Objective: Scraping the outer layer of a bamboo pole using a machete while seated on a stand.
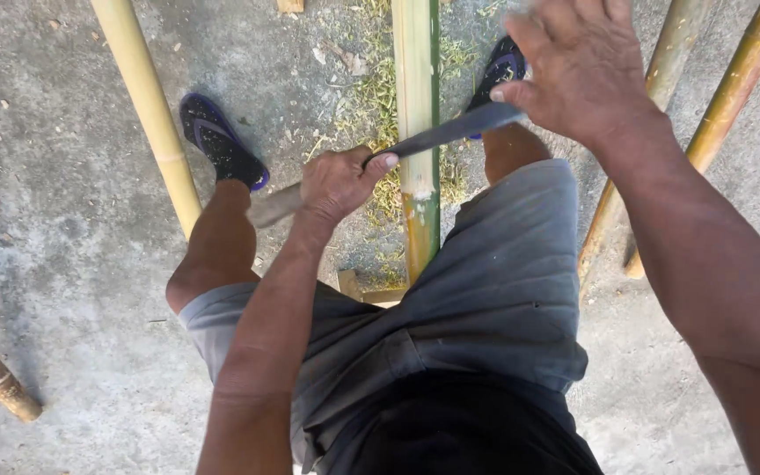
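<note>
From my remote seat, much stays unseen: the right hand [584, 63] is motion-blurred and clipped by the top edge, and it covers the tip of the blade [450, 132]. The left hand [338, 182] wraps the middle of the tool, so I cannot tell where blade meets wooden handle [276, 206]. The green bamboo pole [418, 114] runs out of frame above and vanishes under the grey shorts [494, 290] below. The right sandal [500, 69] shows only partly behind that hand. The side poles are all cut off by the edges.
</note>
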